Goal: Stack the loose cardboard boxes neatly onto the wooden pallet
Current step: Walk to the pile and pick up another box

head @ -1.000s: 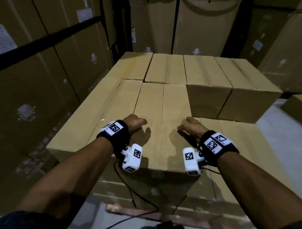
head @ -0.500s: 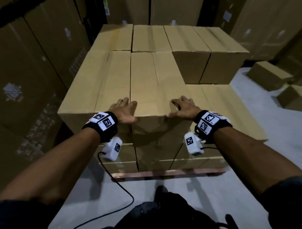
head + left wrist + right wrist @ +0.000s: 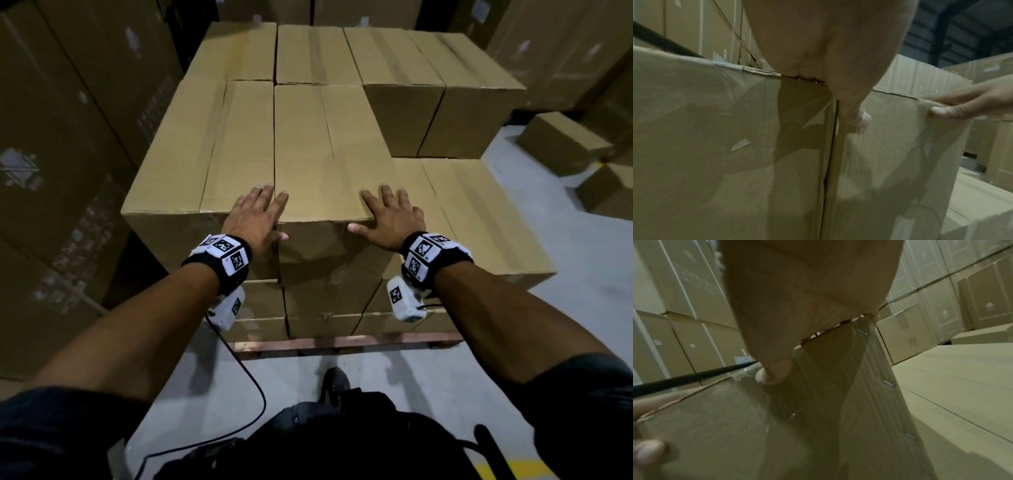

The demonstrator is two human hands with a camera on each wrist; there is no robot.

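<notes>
seating the middle box [image 3: 325, 150] into the top layer, we judge; next move likely a square-up push against its neighbours, then fetching a loose box.

- left hand [image 3: 255, 216]: we lay it flat, fingers straight, on the near left corner of the box, thumb over the front face; it holds nothing.
- right hand [image 3: 390, 216]: flat, fingers spread, on the near right corner, thumb on the front edge; it holds nothing.
- middle box: on the stack, touching the left box [image 3: 202, 154]; long axis runs near to far, short end facing us.
- pallet [image 3: 342, 342]: under the stack, near edge showing.
- lower layer [image 3: 479, 219]: bare to the right, open for more.
- loose boxes [image 3: 561, 144]: on the floor, far right.
</notes>
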